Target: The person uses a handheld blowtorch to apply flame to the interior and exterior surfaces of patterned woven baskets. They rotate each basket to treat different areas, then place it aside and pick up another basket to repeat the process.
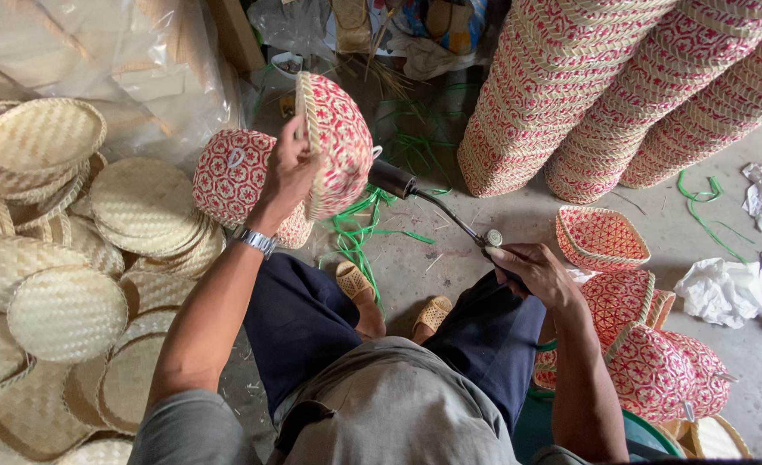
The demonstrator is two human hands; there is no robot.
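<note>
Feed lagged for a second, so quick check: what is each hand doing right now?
Left hand: closed on the rim of a red woven basket, held up.
Right hand: closed on the handle of a torch, nozzle at the basket.

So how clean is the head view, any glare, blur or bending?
Head view: soft even daylight, shadows faint; glare on the clear plastic sheet at top left; wide-angle bending curves the stacked baskets; left hand, red-patterned woven basket, right hand and torch are sharp.
</note>
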